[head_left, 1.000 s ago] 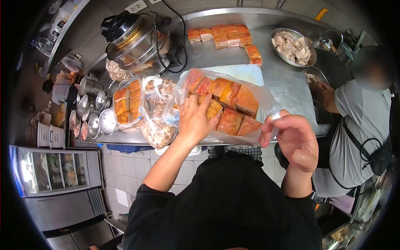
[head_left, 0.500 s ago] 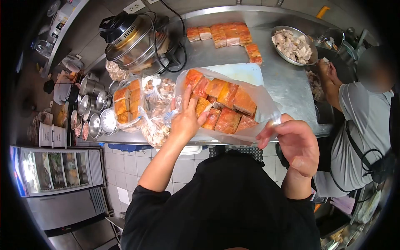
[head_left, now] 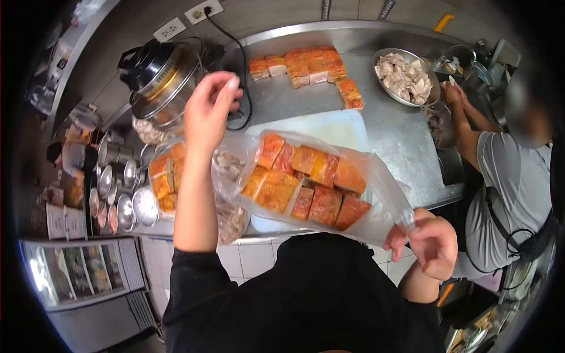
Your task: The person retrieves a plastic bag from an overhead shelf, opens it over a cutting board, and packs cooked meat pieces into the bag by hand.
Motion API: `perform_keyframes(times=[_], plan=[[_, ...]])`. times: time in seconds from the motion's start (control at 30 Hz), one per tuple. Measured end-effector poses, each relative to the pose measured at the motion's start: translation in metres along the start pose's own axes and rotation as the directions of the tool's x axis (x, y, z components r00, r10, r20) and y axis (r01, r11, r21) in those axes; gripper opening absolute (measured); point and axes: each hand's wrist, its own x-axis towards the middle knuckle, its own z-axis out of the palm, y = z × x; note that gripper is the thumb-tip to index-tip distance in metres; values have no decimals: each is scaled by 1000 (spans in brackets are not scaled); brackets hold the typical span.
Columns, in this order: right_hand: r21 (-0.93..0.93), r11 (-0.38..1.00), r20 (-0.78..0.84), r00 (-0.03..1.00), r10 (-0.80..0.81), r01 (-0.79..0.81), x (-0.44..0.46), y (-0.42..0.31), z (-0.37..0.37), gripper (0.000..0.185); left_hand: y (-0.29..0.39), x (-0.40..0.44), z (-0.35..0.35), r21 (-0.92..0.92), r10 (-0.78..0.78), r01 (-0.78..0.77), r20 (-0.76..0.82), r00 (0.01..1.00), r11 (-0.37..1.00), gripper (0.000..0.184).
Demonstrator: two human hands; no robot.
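A clear plastic bag (head_left: 385, 197) lies over the counter's front edge, holding several chunks of roast pork (head_left: 324, 203) with orange-brown skin. My right hand (head_left: 432, 244) pinches the bag's gathered right end. My left hand (head_left: 207, 112) is raised above the other bags on the left, its fingers loosely bent and nothing visible in them. Under the bag sits a white cutting board (head_left: 329, 126). Left of it, partly behind my left arm, lie another bag of roast pork (head_left: 162, 179) and a bag of pale pieces (head_left: 231, 220).
More roast pork (head_left: 315, 63) rests at the back of the steel counter (head_left: 400, 147). A metal bowl (head_left: 436, 94) of pale chopped meat stands back right. A glass-bowled appliance (head_left: 159, 88) with a cord is back left. A co-worker (head_left: 509, 182) works at the sink on the right.
My left hand has come off the pork in the bag and risen up and to the left. My right hand still grips the bag's end, and the view has shifted.
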Motion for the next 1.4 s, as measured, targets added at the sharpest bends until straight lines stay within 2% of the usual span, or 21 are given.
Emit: perform_keyframes(times=[0.03,0.1,0.17,0.2,0.27,0.3,0.37,0.43,0.6,0.67,0.77,0.8,0.93,1.0,1.03,1.1,1.13,1.2,1.23,1.3,1.4], plan=[[-18,1000,-14,1000,-7,7,-1,0,1,53,-32,38,6,42,-18,18,-7,1000,999,32],[-97,995,-32,999,15,-18,-4,-2,4,54,-119,115,21,337,38,-45,27,999,941,40],[-148,988,-93,996,16,-30,-6,-3,13,50,-201,179,42,570,-27,-31,93,995,821,55],[-165,986,-156,988,-6,-20,-8,-2,21,49,-219,198,49,557,-19,-46,110,994,830,55],[-197,979,-278,961,-10,-47,-15,-3,33,47,-248,227,66,874,-266,-17,166,950,486,66],[-225,972,-348,938,-14,-69,-18,-4,41,48,-270,238,70,865,-256,-37,189,948,500,66],[-256,963,-446,894,-40,-85,-22,-2,52,49,-305,264,77,919,-189,-129,211,959,372,72],[-291,951,-470,882,-48,-103,-19,-2,57,49,-309,272,88,948,-412,-18,155,898,317,71],[-305,945,-497,866,-52,-119,-13,1,61,49,-301,261,100,994,-422,-76,100,901,74,70],[-295,952,-457,887,-66,-81,-10,2,60,49,-285,250,93,995,-585,-57,95,806,84,76],[-243,969,-410,910,-67,-39,-10,7,56,49,-280,215,80,987,-571,10,85,817,160,86],[-224,974,-388,920,-59,-31,-9,8,56,49,-298,210,75,967,-543,46,101,834,250,95],[-186,982,-275,959,-69,17,4,11,54,50,-286,161,70,957,-556,64,109,824,283,96],[-178,983,-217,973,-71,32,2,12,49,57,-268,135,69,862,-506,134,154,848,488,101],[-170,985,-243,968,-58,16,0,11,48,65,-269,123,65,864,-518,136,158,841,484,101],[-194,981,-191,980,-54,16,14,5,42,64,-265,111,53,674,-355,138,196,914,726,106],[-195,981,-181,982,-58,22,10,4,42,64,-245,101,46,673,-350,139,188,918,727,106],[-182,983,-120,992,-36,14,7,3,38,70,-188,78,20,242,-380,329,207,902,913,107],[-176,984,-104,994,-40,21,5,3,36,70,-174,72,7,154,-347,321,191,918,934,101],[-89,995,-92,994,-53,44,-1,4,32,75,-112,47,-16,-59,-242,257,186,952,965,93],[-48,999,-104,994,-18,13,-8,1,26,74,-36,-3,-33,-321,4,17,66,998,947,85]])
